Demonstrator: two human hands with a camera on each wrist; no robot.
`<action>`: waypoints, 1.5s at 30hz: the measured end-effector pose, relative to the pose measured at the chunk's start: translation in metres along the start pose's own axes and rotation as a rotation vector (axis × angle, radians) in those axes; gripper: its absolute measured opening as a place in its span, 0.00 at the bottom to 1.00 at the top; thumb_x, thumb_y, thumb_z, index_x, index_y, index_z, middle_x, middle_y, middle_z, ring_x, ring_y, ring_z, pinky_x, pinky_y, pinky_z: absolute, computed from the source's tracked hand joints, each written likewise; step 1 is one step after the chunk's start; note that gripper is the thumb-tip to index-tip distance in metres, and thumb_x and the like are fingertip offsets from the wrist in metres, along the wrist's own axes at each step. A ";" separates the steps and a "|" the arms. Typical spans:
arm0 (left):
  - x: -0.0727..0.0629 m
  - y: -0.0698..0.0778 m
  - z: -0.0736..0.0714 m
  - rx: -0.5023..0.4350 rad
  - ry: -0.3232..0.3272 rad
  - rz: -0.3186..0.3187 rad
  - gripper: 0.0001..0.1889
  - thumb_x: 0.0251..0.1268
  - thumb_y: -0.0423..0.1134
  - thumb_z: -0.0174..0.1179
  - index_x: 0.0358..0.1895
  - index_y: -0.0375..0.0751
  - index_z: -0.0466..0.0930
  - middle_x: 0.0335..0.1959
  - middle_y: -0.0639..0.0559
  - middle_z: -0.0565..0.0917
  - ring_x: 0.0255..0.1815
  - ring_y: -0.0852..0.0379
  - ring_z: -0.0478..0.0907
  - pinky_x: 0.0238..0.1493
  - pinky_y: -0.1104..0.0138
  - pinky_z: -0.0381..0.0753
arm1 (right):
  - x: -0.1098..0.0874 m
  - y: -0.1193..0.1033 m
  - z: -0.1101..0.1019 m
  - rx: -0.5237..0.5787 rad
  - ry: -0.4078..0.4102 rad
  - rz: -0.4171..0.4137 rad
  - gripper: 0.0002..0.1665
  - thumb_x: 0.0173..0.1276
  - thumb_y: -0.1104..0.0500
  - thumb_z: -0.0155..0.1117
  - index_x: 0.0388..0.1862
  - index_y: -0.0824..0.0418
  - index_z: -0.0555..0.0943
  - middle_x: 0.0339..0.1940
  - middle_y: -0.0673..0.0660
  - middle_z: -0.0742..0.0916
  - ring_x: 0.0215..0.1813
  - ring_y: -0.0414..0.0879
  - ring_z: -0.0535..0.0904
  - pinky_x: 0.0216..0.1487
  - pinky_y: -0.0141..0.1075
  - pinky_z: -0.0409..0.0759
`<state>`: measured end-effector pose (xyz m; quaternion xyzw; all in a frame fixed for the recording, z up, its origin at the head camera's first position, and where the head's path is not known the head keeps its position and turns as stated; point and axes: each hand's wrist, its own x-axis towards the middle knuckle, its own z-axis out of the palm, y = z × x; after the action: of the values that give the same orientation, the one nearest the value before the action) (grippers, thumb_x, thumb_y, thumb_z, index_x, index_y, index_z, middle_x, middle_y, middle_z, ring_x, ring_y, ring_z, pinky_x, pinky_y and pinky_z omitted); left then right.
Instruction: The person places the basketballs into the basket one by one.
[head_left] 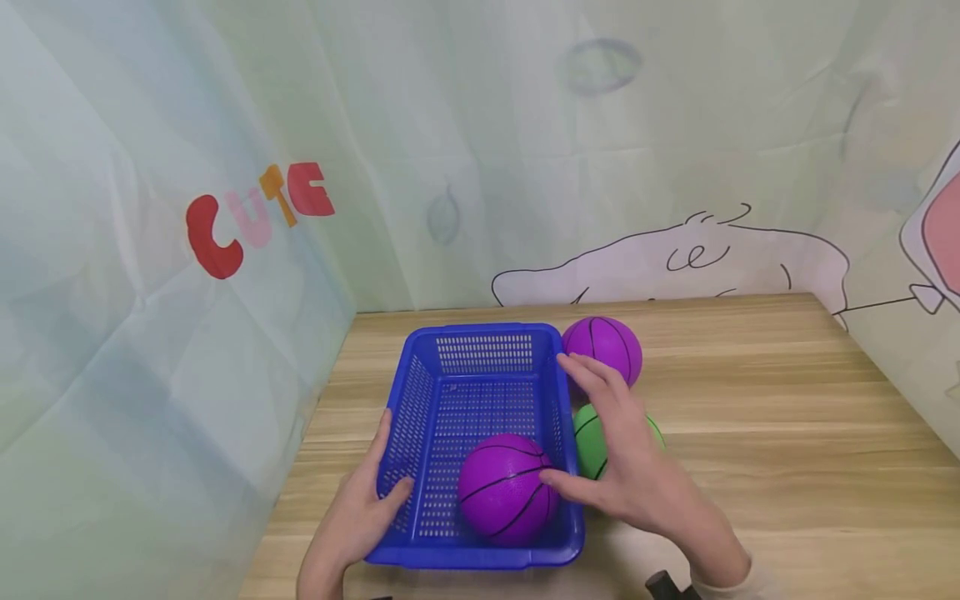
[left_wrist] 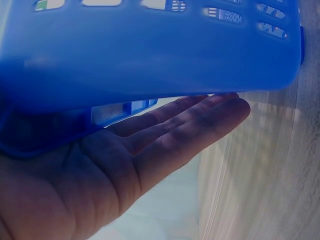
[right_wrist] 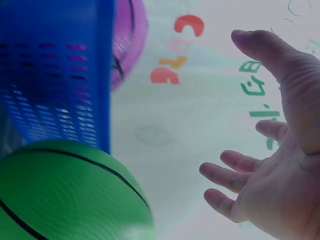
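Note:
A blue plastic basket (head_left: 480,557) with slotted walls stands on the wooden table. My left hand (head_left: 360,508) holds its left side, thumb over the rim and fingers along the outside; the left wrist view shows those fingers (left_wrist: 175,135) nearly straight beside the wall. Inside, at the front right, lies a purple toy basketball (head_left: 504,492). My right hand (head_left: 630,458) hovers over the basket's right rim with fingers spread, holding nothing in the right wrist view. Below it, a green toy basketball (right_wrist: 75,195) sits outside against the right wall, partly hidden by the hand.
A second purple toy basketball (head_left: 606,346) lies outside the basket at its back right corner. The wooden table (head_left: 787,433) extends to the right. Printed cloth curtains (head_left: 420,167) hang behind the table and along its left and right sides.

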<state>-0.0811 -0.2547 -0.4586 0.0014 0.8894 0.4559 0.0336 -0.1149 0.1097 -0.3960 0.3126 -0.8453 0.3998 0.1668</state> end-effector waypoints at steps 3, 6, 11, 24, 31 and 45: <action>0.001 -0.001 0.000 0.006 -0.001 0.015 0.52 0.81 0.30 0.61 0.95 0.56 0.38 0.89 0.32 0.60 0.71 0.34 0.83 0.74 0.34 0.79 | 0.001 0.002 -0.008 0.000 0.048 -0.015 0.79 0.50 0.52 0.95 0.94 0.48 0.54 0.87 0.58 0.68 0.85 0.56 0.66 0.82 0.62 0.70; 0.001 -0.001 0.000 0.006 -0.002 0.021 0.51 0.81 0.30 0.61 0.95 0.56 0.38 0.89 0.33 0.59 0.72 0.33 0.82 0.75 0.34 0.77 | 0.000 0.002 -0.016 -0.008 0.080 0.002 0.84 0.48 0.53 0.96 0.95 0.49 0.51 0.90 0.56 0.65 0.87 0.56 0.63 0.87 0.47 0.64; 0.000 0.000 -0.001 0.011 -0.006 0.010 0.52 0.81 0.31 0.61 0.95 0.56 0.37 0.90 0.34 0.58 0.73 0.32 0.81 0.77 0.34 0.75 | -0.002 0.004 -0.029 0.004 0.104 0.032 0.89 0.44 0.53 0.98 0.96 0.49 0.48 0.92 0.55 0.63 0.87 0.56 0.65 0.87 0.39 0.62; 0.000 -0.001 -0.001 0.018 -0.007 -0.008 0.52 0.81 0.31 0.61 0.95 0.59 0.36 0.88 0.31 0.61 0.68 0.36 0.85 0.76 0.34 0.77 | -0.012 0.015 -0.058 0.095 0.197 0.143 0.97 0.40 0.63 0.99 0.96 0.43 0.39 0.94 0.53 0.57 0.86 0.68 0.66 0.82 0.25 0.64; 0.000 -0.001 -0.001 0.013 -0.008 -0.013 0.52 0.81 0.31 0.61 0.95 0.60 0.37 0.88 0.31 0.62 0.64 0.40 0.87 0.73 0.35 0.80 | -0.014 0.020 -0.066 0.098 0.228 0.158 1.00 0.39 0.65 0.99 0.96 0.42 0.36 0.93 0.57 0.56 0.85 0.72 0.66 0.80 0.20 0.63; 0.000 0.001 -0.001 0.008 -0.012 -0.014 0.52 0.81 0.30 0.60 0.95 0.59 0.36 0.88 0.31 0.61 0.68 0.36 0.85 0.75 0.34 0.77 | -0.019 0.026 -0.079 0.126 0.274 0.227 1.00 0.40 0.70 0.97 0.96 0.39 0.35 0.93 0.55 0.58 0.85 0.70 0.66 0.77 0.21 0.65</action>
<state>-0.0814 -0.2548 -0.4573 -0.0020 0.8910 0.4520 0.0422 -0.1147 0.1918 -0.3713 0.1675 -0.8179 0.5071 0.2142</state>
